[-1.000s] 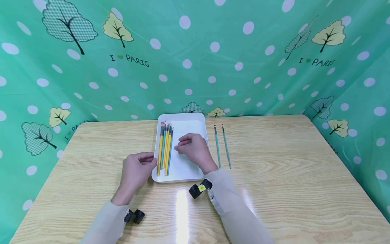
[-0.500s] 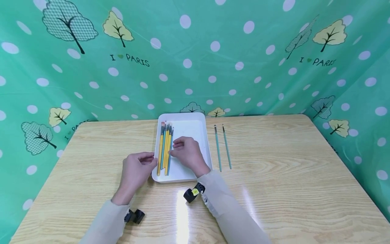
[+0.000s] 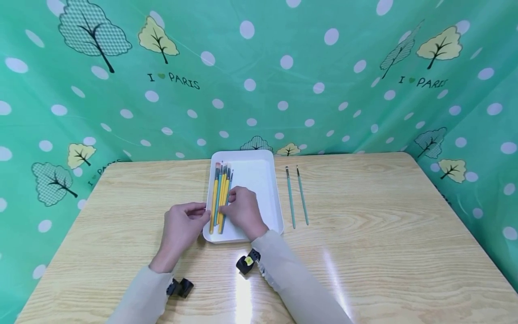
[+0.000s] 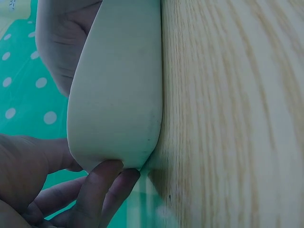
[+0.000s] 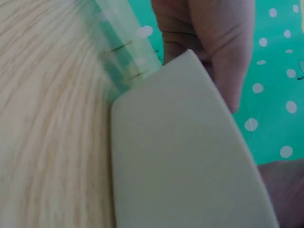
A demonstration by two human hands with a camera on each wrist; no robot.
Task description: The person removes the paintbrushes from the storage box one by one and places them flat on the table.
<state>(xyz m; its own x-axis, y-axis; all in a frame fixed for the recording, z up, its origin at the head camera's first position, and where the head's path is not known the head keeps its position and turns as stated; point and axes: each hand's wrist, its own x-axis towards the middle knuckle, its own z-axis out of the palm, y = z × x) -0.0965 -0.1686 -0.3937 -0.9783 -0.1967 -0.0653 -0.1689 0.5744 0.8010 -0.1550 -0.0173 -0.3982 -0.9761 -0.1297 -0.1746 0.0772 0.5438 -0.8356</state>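
Inside a white rectangular tray [image 3: 263,171] lies a bundle of yellow- and blue-handled paintbrushes [image 3: 216,193], along its left side with bristles toward the back. My left hand [image 3: 180,229] pinches the tray's left rim; in the left wrist view its thumb and fingers [image 4: 97,185] lie on either side of the tray wall [image 4: 114,85]. Over the tray, my right hand [image 3: 243,209] has its fingertips at the brush handles. Whether it pinches a brush is hidden. From the right wrist, the tray wall [image 5: 171,147] covers the fingertips of that hand [image 5: 223,42].
Two teal-handled paintbrushes [image 3: 291,202] lie side by side on the wooden table [image 3: 384,234], just right of the tray. A green dotted cloth [image 3: 259,103] hangs behind the table and along its sides.
My right hand has moved left and toward me across the tray, from beside the bundle onto the brush handles. My left hand stays at the rim.
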